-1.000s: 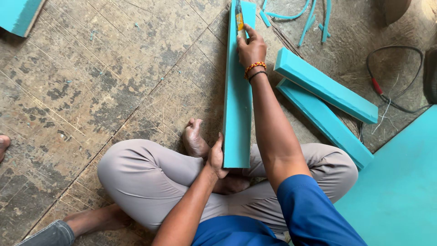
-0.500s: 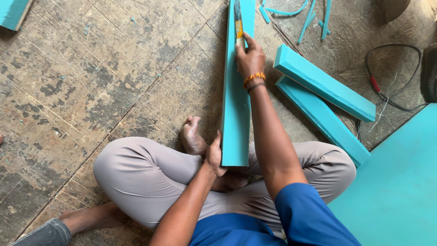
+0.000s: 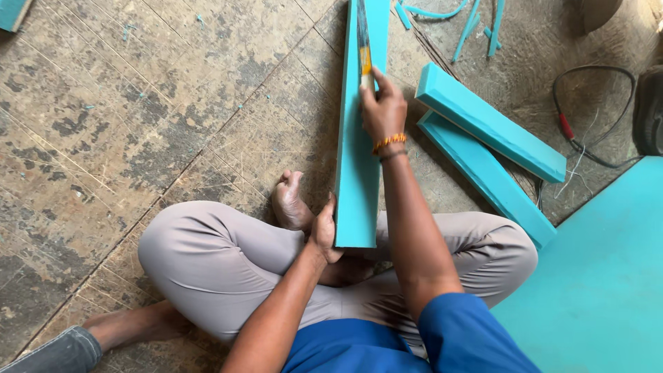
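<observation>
Sliding nearer along the long turquoise foam strip (image 3: 359,166), the right hand (image 3: 383,110) grips a yellow-handled brush (image 3: 364,52) against its top face. The left hand (image 3: 324,231) clasps the strip's near end, which rests at the person's crossed legs (image 3: 228,255) on the worn wooden floor (image 3: 138,117).

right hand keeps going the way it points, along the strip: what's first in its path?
Nothing solid, it seems: the right hand with its brush points up the long teal foam strip, which runs out of frame. Loose teal offcuts lie off to the right.
</observation>
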